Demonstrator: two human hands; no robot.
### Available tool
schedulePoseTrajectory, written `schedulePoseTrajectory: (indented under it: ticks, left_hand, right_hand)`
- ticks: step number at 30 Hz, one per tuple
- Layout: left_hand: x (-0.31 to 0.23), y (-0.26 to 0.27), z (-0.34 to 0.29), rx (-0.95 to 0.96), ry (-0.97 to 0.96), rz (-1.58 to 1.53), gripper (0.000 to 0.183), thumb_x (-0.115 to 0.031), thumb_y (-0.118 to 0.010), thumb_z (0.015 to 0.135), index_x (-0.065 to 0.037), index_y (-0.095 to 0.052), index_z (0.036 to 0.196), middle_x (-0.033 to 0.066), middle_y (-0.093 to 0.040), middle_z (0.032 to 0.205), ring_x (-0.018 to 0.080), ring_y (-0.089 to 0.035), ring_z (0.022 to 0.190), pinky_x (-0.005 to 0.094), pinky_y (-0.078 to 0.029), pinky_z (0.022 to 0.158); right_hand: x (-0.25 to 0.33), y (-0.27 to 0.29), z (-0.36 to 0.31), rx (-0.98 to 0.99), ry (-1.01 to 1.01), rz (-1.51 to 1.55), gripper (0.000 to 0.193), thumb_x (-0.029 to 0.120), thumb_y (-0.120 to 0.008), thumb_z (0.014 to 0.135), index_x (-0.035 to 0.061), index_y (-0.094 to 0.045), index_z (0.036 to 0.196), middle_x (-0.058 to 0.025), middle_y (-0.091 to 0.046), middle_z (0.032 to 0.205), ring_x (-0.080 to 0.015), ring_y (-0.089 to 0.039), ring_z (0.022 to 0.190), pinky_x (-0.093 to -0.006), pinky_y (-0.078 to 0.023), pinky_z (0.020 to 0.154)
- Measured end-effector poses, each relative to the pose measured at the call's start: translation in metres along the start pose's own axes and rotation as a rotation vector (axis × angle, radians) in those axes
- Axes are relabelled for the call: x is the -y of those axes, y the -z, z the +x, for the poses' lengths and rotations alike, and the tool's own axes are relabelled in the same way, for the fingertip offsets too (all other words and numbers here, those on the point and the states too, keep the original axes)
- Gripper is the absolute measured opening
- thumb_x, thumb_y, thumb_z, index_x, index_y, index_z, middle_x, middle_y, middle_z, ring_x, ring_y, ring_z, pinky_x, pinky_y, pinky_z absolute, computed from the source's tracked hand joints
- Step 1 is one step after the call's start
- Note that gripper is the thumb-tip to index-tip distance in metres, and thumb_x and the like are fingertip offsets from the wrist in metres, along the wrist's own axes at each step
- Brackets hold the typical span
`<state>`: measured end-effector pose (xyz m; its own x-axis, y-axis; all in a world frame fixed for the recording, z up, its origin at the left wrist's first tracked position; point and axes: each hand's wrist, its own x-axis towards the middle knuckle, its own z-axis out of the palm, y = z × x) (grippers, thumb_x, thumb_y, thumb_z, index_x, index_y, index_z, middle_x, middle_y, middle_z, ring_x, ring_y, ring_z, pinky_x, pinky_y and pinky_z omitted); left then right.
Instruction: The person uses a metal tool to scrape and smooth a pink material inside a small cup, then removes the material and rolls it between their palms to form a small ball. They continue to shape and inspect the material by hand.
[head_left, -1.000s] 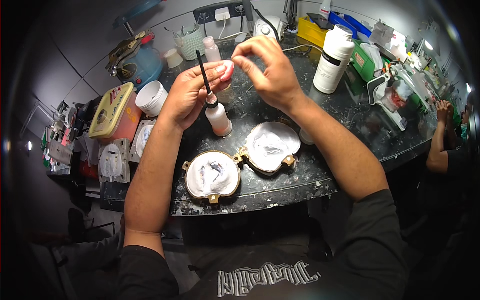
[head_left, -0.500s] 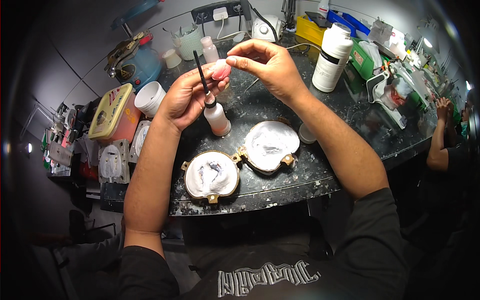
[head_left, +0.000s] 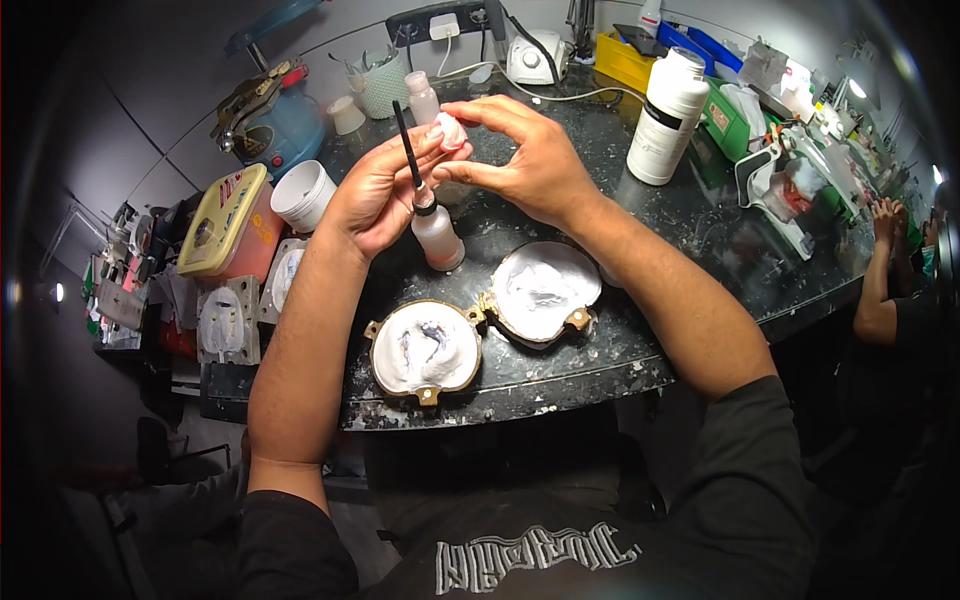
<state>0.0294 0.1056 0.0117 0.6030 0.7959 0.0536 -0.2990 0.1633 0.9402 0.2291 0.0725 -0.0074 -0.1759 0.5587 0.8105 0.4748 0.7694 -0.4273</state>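
Both hands have moved up toward the upper centre: the left hand [head_left: 385, 190] grips the brush [head_left: 405, 140], the right hand [head_left: 530, 160] pinches the pink piece [head_left: 452, 130], above the bottle [head_left: 438, 232] on the counter [head_left: 700, 230].

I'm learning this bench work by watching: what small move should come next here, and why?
Probably stroke the black brush across the pink piece. The left hand holds the brush upright beside it, and the right hand pinches the piece above the small bottle.
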Motion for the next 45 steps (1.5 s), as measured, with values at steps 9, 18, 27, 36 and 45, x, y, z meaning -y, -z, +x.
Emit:
schedulePoseTrajectory:
  ticks: [9, 18, 27, 36, 45]
  left_hand:
    - [0.004, 0.008, 0.004, 0.109, -0.016, -0.048, 0.030, -0.024, -0.060, 0.098, -0.005, -0.060, 0.121, -0.0027, -0.065, 0.090, 0.0011, -0.058, 0.075, 0.0139, -0.040, 0.056]
    - [-0.003, -0.002, 0.002, 0.116, 0.023, -0.218, 0.042, -0.035, -0.058, 0.097, 0.003, -0.062, 0.113, 0.0141, -0.070, 0.104, 0.0229, -0.068, 0.100, 0.0346, -0.055, 0.093]
    - [0.001, 0.003, -0.001, 0.055, 0.095, -0.129, 0.033, -0.029, -0.070, 0.090, -0.004, -0.066, 0.111, 0.0052, -0.071, 0.100, 0.0110, -0.067, 0.086, 0.0195, -0.046, 0.059]
    - [-0.002, 0.005, -0.001, -0.054, -0.023, -0.089, 0.030, -0.028, -0.070, 0.090, -0.006, -0.066, 0.110, 0.0044, -0.071, 0.096, 0.0097, -0.066, 0.082, 0.0246, -0.048, 0.062]
    - [-0.002, -0.008, -0.002, 0.009, -0.032, 0.046, 0.031, -0.024, -0.060, 0.097, 0.000, -0.064, 0.116, 0.0048, -0.069, 0.094, 0.0088, -0.064, 0.078, 0.0191, -0.046, 0.057]
  right_hand:
    - [0.007, -0.005, 0.001, -0.069, -0.194, 0.267, 0.036, 0.019, -0.078, 0.076, 0.0027, -0.071, 0.107, -0.0086, -0.068, 0.099, -0.0170, -0.065, 0.091, -0.0310, -0.051, 0.085]
    - [0.009, 0.002, 0.003, -0.145, -0.056, 0.091, 0.021, 0.015, -0.075, 0.077, 0.0049, -0.074, 0.095, -0.0063, -0.068, 0.085, -0.0194, -0.064, 0.084, -0.0314, -0.051, 0.080]
    - [0.007, 0.005, 0.007, -0.066, -0.045, 0.073, 0.048, 0.026, -0.080, 0.075, 0.0095, -0.068, 0.118, -0.0070, -0.065, 0.105, -0.0201, -0.060, 0.100, -0.0320, -0.048, 0.091]
    - [0.011, 0.001, 0.004, 0.004, -0.017, 0.098, 0.056, 0.033, -0.084, 0.074, 0.0086, -0.067, 0.121, -0.0094, -0.065, 0.109, -0.0215, -0.063, 0.097, -0.0316, -0.051, 0.087]
    - [0.005, 0.002, 0.000, -0.077, -0.028, 0.031, 0.044, 0.023, -0.077, 0.077, 0.0073, -0.068, 0.118, -0.0133, -0.068, 0.110, -0.0259, -0.064, 0.103, -0.0346, -0.049, 0.092]
